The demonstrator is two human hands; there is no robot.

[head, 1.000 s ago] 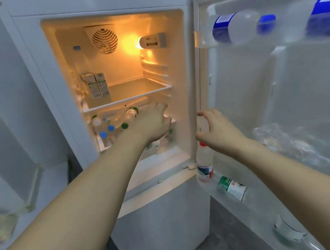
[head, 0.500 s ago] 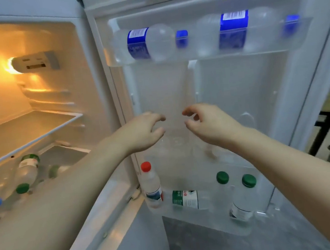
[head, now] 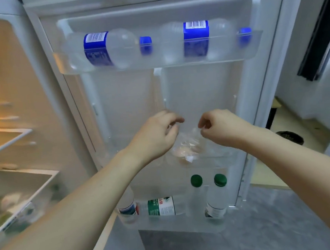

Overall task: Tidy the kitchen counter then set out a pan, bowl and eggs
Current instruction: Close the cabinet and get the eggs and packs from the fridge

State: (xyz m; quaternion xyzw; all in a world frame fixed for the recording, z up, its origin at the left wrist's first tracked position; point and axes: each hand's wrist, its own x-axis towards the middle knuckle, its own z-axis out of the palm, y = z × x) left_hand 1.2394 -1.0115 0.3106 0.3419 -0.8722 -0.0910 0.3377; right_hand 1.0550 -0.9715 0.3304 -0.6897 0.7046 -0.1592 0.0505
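Both my hands, left and right, pinch a clear plastic bag on the fridge door's middle shelf; eggs show blurred inside. Blue-labelled bottle above: barcode visible, text unreadable. Green-labelled bottle below: print illegible.

A home kitchen: an open fridge door holding water bottles, with a lit shelf alongside.
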